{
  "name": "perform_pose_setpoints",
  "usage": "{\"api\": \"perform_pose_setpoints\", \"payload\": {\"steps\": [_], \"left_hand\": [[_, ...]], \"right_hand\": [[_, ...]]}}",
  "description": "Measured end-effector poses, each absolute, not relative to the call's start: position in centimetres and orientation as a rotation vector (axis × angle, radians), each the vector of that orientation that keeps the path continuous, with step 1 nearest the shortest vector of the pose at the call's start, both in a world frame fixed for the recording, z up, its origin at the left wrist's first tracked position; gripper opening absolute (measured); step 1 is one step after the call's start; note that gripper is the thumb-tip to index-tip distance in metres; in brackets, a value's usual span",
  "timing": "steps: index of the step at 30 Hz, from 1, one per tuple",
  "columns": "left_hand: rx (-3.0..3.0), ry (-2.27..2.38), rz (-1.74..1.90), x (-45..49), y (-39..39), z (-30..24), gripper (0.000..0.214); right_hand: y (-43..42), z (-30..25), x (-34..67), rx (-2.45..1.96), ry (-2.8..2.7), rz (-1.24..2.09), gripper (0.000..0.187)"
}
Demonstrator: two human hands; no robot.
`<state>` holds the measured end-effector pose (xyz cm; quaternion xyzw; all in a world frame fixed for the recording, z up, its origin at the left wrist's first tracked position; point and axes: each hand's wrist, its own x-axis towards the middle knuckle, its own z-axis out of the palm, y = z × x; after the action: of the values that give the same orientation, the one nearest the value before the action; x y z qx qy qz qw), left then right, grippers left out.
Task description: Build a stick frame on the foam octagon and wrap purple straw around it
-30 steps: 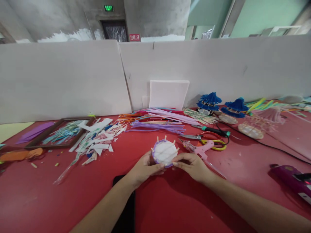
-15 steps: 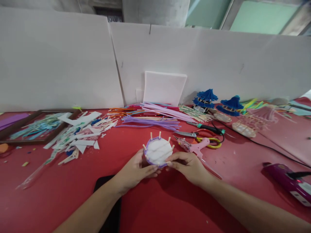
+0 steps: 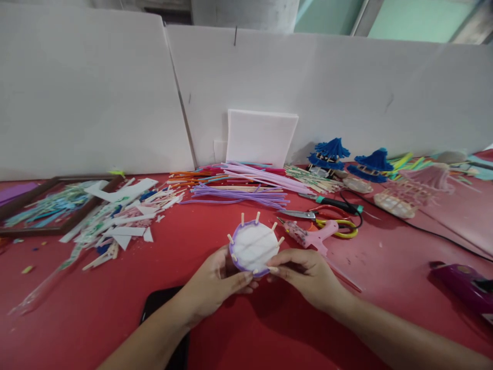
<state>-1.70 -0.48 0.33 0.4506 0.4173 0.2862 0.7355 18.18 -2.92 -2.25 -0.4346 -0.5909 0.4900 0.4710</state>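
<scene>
Held the white disc (image 3: 254, 244) above the worktop (image 3: 210, 226) in the closed grip of left hand (image 3: 210, 282) and right hand (image 3: 314, 277), pinched by the near rim, seemingly for steadiness, leaving the far sticks (image 3: 257, 218) uncovered.

Your round piece (image 3: 252, 244): matt white face, fuzzy-looking purple rim, bare wood-look pegs (image 3: 242, 219). Your table (image 3: 227, 339): smooth red, slight sheen. Far: matt white panels (image 3: 327, 87), smooth papery sheets (image 3: 262, 136), fuzzy purple stems (image 3: 231, 195). To your right: pink plastic glue gun (image 3: 322, 237), metal-bladed scissors (image 3: 302, 214), glossy purple device (image 3: 458, 281). Left: brown wood-look frame (image 3: 42, 232), matt paper scraps (image 3: 125, 232).
</scene>
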Motion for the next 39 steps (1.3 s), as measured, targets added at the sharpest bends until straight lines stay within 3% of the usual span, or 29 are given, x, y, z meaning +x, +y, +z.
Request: {"api": "perform_pose_setpoints", "payload": {"steps": [6, 26, 33, 39], "left_hand": [[0.931, 0.907, 0.655, -1.1, -0.1, 0.4, 0.052], [1.099, 0.882, 0.701, -1.5, -0.3, 0.4, 0.033], [1.237, 0.815, 0.776, -1.1, -0.6, 0.8, 0.053], [1.314, 0.860, 0.830, -1.2, -1.1, 0.7, 0.084]], "right_hand": [[-3.1, -2.2, 17.8, -1.182, -1.338, 1.136, 0.009], [-3.9, -1.5, 16.7, -1.033, -1.498, 0.756, 0.016], [-4.0, -1.3, 16.9, -0.941, -1.628, 0.676, 0.019], [-4.4, -1.0, 16.7, -0.934, -1.688, 0.672, 0.018]]}}
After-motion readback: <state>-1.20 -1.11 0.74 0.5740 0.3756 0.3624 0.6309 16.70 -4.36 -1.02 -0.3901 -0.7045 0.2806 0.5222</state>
